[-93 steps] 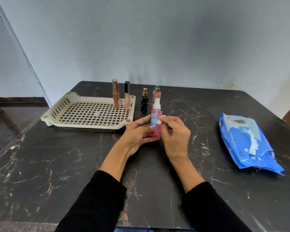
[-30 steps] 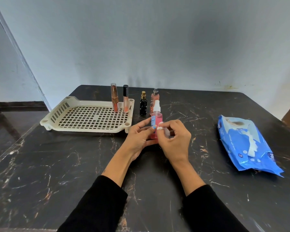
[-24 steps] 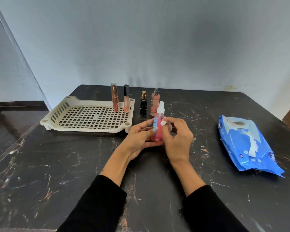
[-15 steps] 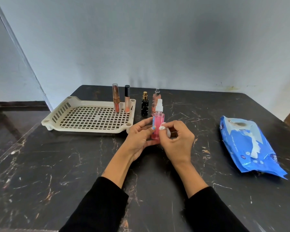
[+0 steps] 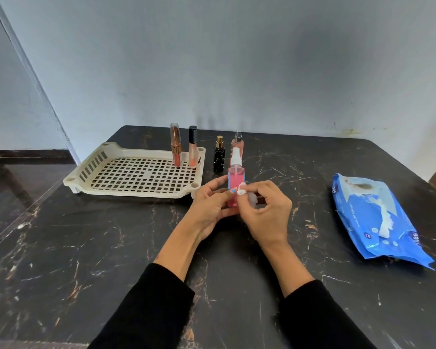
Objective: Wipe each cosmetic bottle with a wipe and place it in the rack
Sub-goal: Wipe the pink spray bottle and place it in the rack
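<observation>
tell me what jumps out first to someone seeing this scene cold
At the centre, the left hand holds a small pink spray bottle with a white nozzle upright while the right hand presses a small white wipe against it. Next comes the bright blue wipe packet lying on the dark marble table to the right. At back left sits the cream plastic grid rack, two slim tubes standing at its far right corner.

Both hands meet mid-table, left hand (image 5: 212, 207) and right hand (image 5: 264, 212) with fingers curled inward.
</observation>
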